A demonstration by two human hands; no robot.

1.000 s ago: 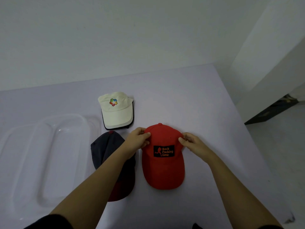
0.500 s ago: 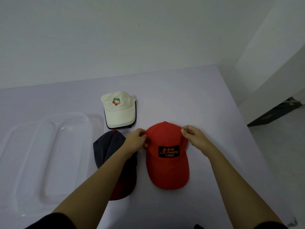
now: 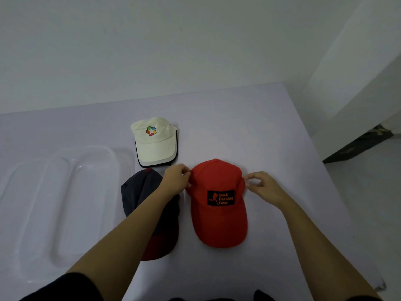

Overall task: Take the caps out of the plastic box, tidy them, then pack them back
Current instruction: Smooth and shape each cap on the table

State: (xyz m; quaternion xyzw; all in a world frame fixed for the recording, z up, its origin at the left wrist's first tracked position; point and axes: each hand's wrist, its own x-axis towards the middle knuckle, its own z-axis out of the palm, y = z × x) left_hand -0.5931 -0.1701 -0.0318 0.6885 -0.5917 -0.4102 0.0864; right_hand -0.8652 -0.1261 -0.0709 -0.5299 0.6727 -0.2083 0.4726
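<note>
red cap [image 3: 219,222] flat on the white table [image 3: 238,127], left hand [image 3: 174,181] pinching one crown edge, right hand [image 3: 263,186] pinching the other, navy cap [image 3: 138,192] just beside, cream cap [image 3: 155,146] behind, clear plastic box [image 3: 65,203] off left

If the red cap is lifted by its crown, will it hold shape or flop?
Crown probably flops: the red cap lies flattened where the left hand and right hand pinch it. The brim shows a smooth curve, so likely stiffer. Being cloth, probably light.
</note>
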